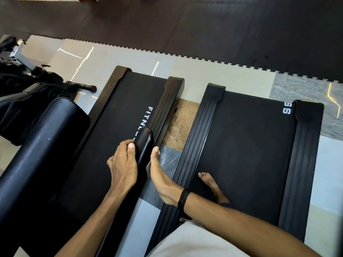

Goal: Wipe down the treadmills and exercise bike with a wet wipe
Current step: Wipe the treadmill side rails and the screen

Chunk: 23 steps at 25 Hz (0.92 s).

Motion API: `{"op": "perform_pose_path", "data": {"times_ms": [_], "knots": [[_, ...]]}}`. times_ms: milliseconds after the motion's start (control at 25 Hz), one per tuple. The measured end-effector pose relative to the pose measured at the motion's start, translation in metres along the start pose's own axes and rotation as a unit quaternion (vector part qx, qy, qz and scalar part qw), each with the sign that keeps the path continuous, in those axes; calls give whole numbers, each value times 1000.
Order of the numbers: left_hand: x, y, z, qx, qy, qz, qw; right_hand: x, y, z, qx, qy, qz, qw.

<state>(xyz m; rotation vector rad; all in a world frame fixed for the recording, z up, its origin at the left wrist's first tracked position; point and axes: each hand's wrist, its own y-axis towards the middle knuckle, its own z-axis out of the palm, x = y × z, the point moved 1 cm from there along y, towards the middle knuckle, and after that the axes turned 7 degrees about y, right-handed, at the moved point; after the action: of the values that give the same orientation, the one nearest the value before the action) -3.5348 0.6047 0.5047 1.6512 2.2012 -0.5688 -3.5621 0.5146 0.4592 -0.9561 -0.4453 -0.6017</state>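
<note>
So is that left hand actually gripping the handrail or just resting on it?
Gripping: the left hand has its fingers curled over the black handrail, thumb pressed against its side. Whether a wipe is under it, cannot tell.

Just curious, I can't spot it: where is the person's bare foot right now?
In the head view, the bare foot stands on the right treadmill's belt, lower centre, right of the right hand.

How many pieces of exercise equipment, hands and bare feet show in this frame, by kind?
Treadmills: 2, left treadmill and right treadmill
Exercise bike: 1
Hands: 2, left hand and right hand
Bare feet: 1
Total: 6
</note>
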Motion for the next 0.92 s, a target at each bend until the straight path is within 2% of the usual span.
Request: {"op": "perform_pose_path", "data": {"times_ms": [80,200,320,480,600,720,800,920], "knots": [[1,1,-1,-1,-10,-6,1000,1,-9,16,16,22,-14,1000],[3,3,-3,-3,-23,-16,1000,16,4,16,-28,26,-55,998],[4,3,-4,-9,-27,-20,999,14,18,4,-41,28,-6,999],[5,5,-3,-11,-35,-22,999,12,6,13,15,89,-31,995],[6,6,-3,-17,-41,-21,999,36,2,12,-48,4,-102,994],[5,5,-3,-21,-45,-34,998,54,11,-9,-88,-84,-193,974],[4,3,-2,-33,-47,-48,997,66,20,-22,-68,-144,-223,962],[6,2,-1,-81,-61,-73,992,84,27,-34,0,-246,-263,933]]}}
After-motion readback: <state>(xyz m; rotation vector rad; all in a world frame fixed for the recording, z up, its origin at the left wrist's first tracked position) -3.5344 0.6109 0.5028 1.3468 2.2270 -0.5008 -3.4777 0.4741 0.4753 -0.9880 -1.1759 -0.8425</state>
